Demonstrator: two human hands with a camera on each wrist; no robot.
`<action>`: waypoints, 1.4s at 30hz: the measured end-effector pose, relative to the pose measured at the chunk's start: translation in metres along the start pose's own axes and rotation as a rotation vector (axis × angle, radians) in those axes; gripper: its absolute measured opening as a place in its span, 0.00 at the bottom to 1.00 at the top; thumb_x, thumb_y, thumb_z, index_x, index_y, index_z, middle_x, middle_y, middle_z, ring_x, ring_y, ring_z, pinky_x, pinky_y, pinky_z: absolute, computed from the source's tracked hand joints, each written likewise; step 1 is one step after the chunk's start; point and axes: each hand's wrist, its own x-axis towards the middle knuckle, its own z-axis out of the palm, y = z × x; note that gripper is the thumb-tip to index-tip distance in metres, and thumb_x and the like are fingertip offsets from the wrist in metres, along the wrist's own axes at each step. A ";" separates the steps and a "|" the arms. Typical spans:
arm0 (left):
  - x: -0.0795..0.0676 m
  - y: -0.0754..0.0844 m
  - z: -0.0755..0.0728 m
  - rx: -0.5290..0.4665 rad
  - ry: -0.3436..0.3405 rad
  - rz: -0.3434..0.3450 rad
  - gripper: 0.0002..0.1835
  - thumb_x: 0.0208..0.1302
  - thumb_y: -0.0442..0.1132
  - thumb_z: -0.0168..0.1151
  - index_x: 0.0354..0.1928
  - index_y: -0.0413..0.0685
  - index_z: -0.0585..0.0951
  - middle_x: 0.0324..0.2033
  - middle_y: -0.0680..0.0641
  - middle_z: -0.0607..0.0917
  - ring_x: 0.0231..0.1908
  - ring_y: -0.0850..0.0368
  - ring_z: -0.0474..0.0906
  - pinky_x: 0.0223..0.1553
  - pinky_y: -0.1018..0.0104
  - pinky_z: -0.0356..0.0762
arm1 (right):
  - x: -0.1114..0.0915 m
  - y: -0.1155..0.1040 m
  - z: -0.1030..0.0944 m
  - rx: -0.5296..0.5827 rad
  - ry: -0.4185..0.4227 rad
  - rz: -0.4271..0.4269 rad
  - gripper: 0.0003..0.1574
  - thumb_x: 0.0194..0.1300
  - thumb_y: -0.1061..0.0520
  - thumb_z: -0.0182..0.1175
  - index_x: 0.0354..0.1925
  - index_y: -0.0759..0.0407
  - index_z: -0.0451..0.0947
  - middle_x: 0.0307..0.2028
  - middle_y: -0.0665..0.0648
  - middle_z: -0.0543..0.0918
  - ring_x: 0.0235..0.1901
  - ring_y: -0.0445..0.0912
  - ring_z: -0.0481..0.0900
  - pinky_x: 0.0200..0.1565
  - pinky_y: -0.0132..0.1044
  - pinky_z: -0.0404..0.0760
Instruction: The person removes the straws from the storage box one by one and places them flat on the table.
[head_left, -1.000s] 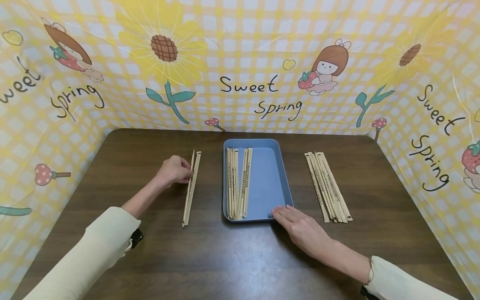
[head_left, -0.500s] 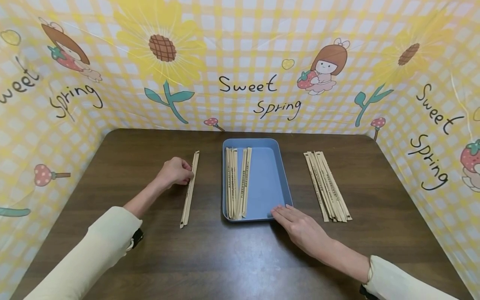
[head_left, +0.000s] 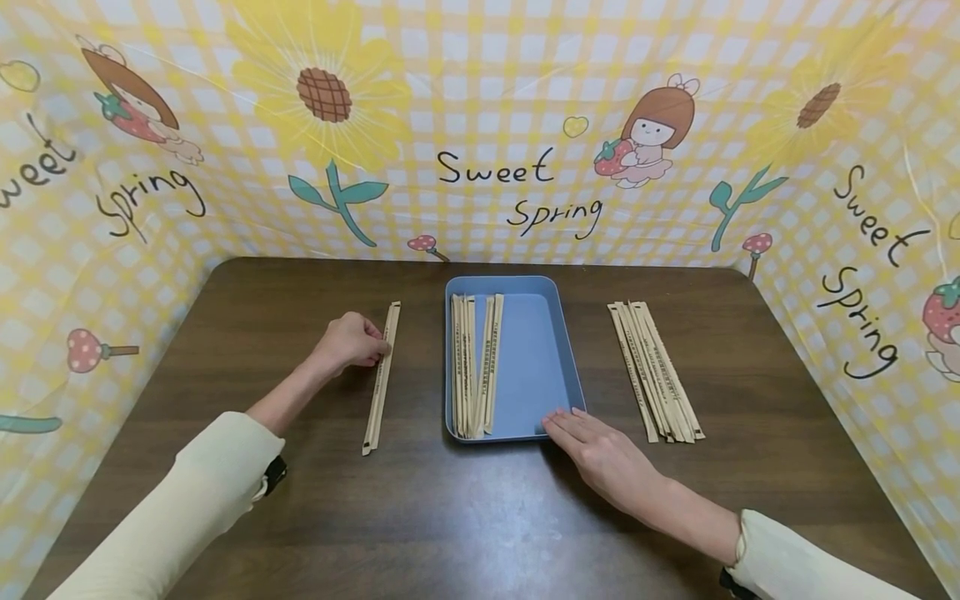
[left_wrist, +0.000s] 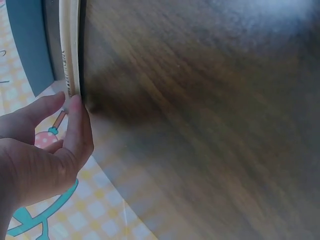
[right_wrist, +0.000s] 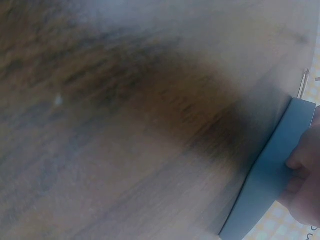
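Two slim paper-wrapped sticks (head_left: 380,392) with printed sleeves lie side by side on the table's left part; the wrappers hide what they contain. My left hand (head_left: 351,340) pinches them around mid-length, and the left wrist view shows thumb and fingers at the sticks (left_wrist: 72,55). My right hand (head_left: 603,458) holds the near right corner of a blue tray (head_left: 536,367). Its fingers reach over the rim, while in the right wrist view a digit presses the tray's outer wall (right_wrist: 270,165). Inside the tray, several more wrapped sticks (head_left: 465,367) stand grouped along the left side.
Right of the tray lies a loose pile of several wrapped sticks (head_left: 654,371) on the brown wooden table (head_left: 442,517). A yellow-checked patterned cloth (head_left: 480,108) stands as a wall behind and along both sides.
The two sticks at my left hand, slightly spread a second ago, now lie close together. My right hand and the tray have stayed put.
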 end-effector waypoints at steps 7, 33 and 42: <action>-0.003 0.013 0.002 -0.017 0.025 0.085 0.13 0.67 0.32 0.60 0.45 0.25 0.84 0.41 0.32 0.86 0.37 0.47 0.87 0.39 0.63 0.86 | 0.000 0.000 0.000 -0.002 -0.007 0.001 0.27 0.54 0.73 0.56 0.55 0.72 0.79 0.50 0.65 0.84 0.52 0.56 0.82 0.56 0.50 0.79; -0.001 0.085 0.059 -0.302 -0.176 -0.001 0.21 0.69 0.32 0.62 0.60 0.28 0.77 0.56 0.33 0.80 0.51 0.46 0.82 0.48 0.63 0.82 | 0.000 0.000 0.002 0.005 0.007 -0.004 0.25 0.58 0.72 0.52 0.54 0.72 0.79 0.50 0.66 0.84 0.51 0.55 0.83 0.56 0.49 0.79; -0.002 0.090 0.080 -0.055 -0.116 0.129 0.08 0.64 0.34 0.63 0.32 0.33 0.84 0.30 0.44 0.83 0.26 0.60 0.76 0.29 0.72 0.74 | -0.001 0.001 0.001 0.009 0.001 -0.005 0.25 0.59 0.71 0.51 0.55 0.72 0.79 0.50 0.66 0.84 0.52 0.56 0.82 0.56 0.50 0.79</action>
